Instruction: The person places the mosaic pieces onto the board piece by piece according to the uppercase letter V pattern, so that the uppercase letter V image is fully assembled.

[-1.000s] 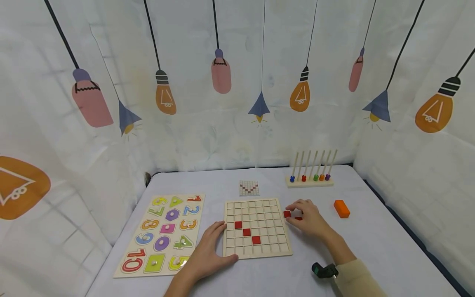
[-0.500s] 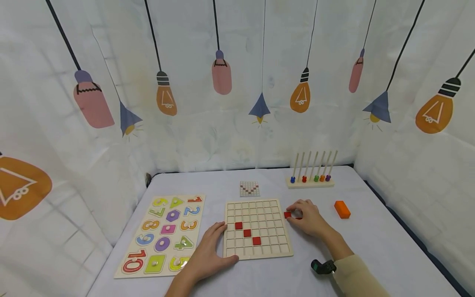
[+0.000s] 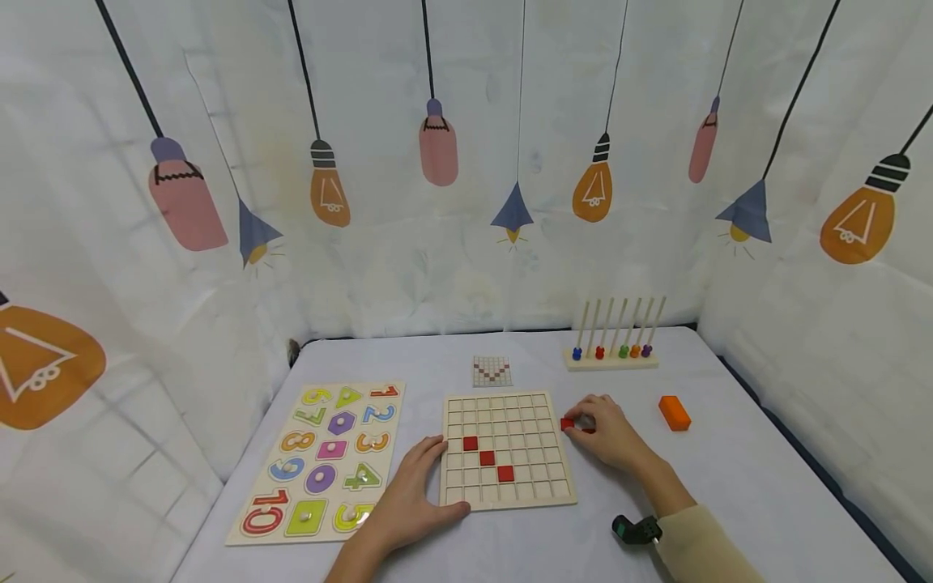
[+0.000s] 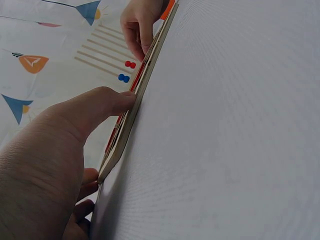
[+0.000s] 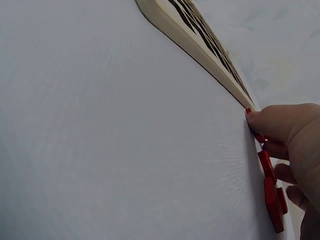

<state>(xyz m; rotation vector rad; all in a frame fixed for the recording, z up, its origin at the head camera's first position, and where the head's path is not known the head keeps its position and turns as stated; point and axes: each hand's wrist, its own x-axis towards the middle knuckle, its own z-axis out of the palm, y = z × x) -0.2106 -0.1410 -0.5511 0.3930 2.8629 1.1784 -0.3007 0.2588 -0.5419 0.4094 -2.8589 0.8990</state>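
Currently, red square tile (image 3: pixel 567 423): just beside the right edge of the wooden grid board (image 3: pixel 521 449), over the white tablecloth (image 3: pixel 525 551); lifted or not, can't tell.
Right hand (image 3: pixel 607 433): thumb and forefinger pinch that tile.
Left hand (image 3: pixel 414 495): fingers nearly straight, thumb spread, touching board edges around its near-left corner.
Tile feel: probably light, stiff, slippery; take by opposite edges.
Board: likely rigid; brace that corner.

head view nudged slightly, gridded board (image 3: pixel 521 441) sitting a touch further right
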